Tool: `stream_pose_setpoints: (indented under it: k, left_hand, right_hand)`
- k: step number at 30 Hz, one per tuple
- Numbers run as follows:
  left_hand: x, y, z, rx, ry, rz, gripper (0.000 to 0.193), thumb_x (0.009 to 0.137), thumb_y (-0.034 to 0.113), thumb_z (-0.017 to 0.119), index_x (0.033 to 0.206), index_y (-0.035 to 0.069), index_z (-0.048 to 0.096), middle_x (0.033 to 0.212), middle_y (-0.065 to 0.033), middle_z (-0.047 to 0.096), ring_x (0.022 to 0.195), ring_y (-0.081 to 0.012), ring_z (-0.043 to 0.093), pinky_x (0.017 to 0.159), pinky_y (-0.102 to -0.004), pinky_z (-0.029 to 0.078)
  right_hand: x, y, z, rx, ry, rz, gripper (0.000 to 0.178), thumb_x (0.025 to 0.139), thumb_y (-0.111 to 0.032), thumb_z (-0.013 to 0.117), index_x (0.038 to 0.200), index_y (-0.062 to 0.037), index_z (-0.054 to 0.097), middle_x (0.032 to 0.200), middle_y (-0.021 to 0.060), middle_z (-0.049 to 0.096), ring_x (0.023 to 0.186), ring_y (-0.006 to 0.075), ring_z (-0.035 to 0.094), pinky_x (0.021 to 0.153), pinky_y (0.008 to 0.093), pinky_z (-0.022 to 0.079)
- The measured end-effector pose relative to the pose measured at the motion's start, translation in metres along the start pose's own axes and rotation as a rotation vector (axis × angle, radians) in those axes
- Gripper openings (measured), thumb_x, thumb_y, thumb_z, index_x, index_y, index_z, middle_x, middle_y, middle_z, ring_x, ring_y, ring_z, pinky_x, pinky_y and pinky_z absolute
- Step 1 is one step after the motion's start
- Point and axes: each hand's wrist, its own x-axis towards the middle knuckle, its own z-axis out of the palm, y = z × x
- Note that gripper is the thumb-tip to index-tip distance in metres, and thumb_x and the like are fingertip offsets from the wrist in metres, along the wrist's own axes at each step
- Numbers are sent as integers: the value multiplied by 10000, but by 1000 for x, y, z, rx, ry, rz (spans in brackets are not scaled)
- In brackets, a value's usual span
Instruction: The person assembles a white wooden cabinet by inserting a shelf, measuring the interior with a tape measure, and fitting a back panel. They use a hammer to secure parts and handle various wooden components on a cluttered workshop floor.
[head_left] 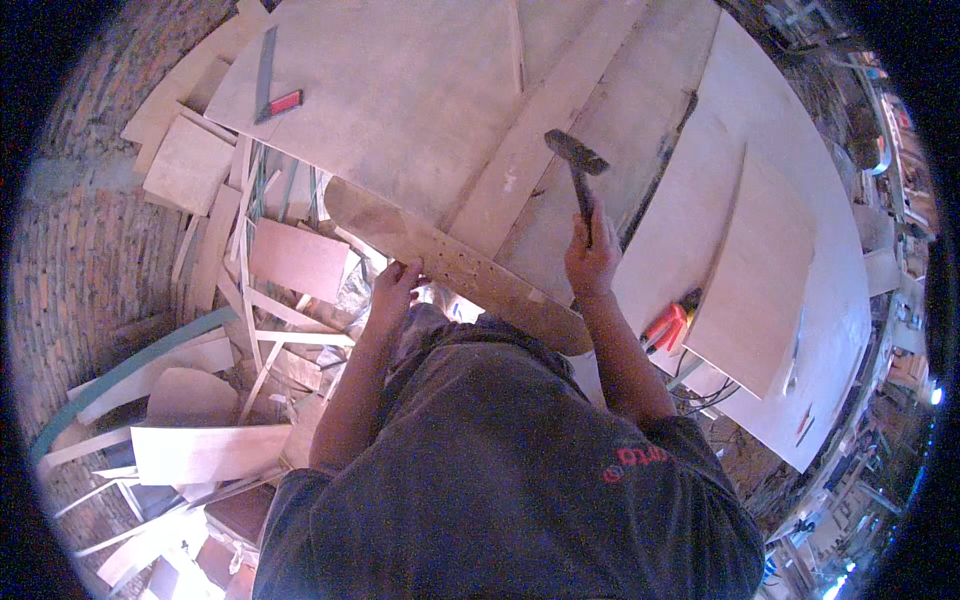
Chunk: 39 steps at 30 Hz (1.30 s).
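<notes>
My right hand (pixel 592 262) is wrapped round the handle of a hammer (pixel 577 150), its dark head raised over the large wooden table. In front of my body lies a long, round-ended wooden board (pixel 470 265) with a row of small dark holes or nail heads along it. My left hand (pixel 398 284) is at the near edge of this board, left of its middle. The fingers are curled together there; whether they pinch something small, such as a nail, is too small to make out.
Plywood sheets (pixel 380 90) cover the table. A handsaw (pixel 267 80) with a red-tipped handle lies far left. Red-handled pliers (pixel 668 325) and black cables (pixel 710 398) are at right, beside a loose panel (pixel 755 270). Wood offcuts (pixel 210 455) clutter the left floor, near a brick surface (pixel 90 220).
</notes>
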Motion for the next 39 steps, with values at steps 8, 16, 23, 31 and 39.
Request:
stream_pose_setpoints:
  k: [8,16,23,31,39]
  left_hand:
    - [3,-7,-4,37,-6,46,420,962,437,631,1101,41,647,1016,-50,706,922,-149,673,729,-311,462]
    - [-2,0,0,17,-2,52,437,948,452,648,1103,44,642,1008,-37,706,917,-145,672,750,-306,459]
    - [7,-34,9,-287,-122,-132,506,911,441,710,1216,50,606,1100,-68,683,1036,-207,637,803,-351,475]
    - [19,-52,54,-687,-384,-201,349,972,213,638,1249,10,578,1163,-105,668,1122,-267,623,1032,-440,481]
    - [16,49,-100,-753,-82,266,435,982,297,600,1298,1,557,1203,-131,649,1142,-298,607,1042,-448,467]
  right_hand:
    - [16,8,-7,-107,-257,154,380,992,-286,558,1337,-132,601,1016,227,690,844,433,676,716,509,535]
    - [26,-7,-12,-204,-382,95,392,986,-304,555,1352,-168,590,931,210,680,826,425,674,713,526,534]
    - [26,0,-2,-230,-357,96,393,967,-302,573,1337,-172,594,939,210,679,840,438,670,727,545,533]
    - [-8,15,-16,116,-261,245,315,925,-271,650,1179,-87,673,931,212,699,819,382,686,724,469,528]
    - [32,42,-22,110,6,339,291,912,-192,637,1156,-37,670,820,115,681,745,201,639,692,374,499]
